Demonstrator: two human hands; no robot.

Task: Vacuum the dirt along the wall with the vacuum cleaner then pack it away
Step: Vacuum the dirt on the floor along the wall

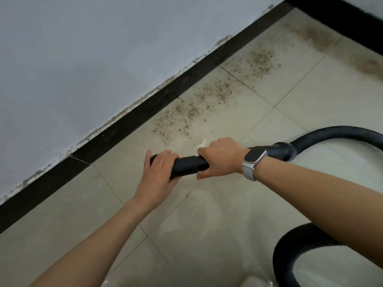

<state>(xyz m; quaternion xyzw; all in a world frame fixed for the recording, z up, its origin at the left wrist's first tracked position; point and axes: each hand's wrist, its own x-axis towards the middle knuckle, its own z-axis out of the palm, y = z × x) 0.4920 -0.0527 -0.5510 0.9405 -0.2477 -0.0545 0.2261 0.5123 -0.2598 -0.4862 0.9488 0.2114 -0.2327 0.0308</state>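
A black vacuum nozzle tube (189,165) runs across the middle of the view, held above the tiled floor. My right hand (220,157) grips its rear part, fingers curled round it. At the front end my left hand (159,174) wraps around the tube, covering the brush tip (153,156), of which only a few bristles show. The ribbed black hose (331,132) arcs off to the right and loops back at the lower right. Brown dirt (217,94) lies scattered along the black skirting (145,114), beyond the nozzle. The vacuum body is out of view.
A grey-white wall (83,59) fills the upper left above the skirting. A second dark skirting (342,19) meets it at the top right corner, with more dust patches (369,66) there. Beige floor tiles (186,235) lie under my arms. A white object (255,282) peeks in at the bottom edge.
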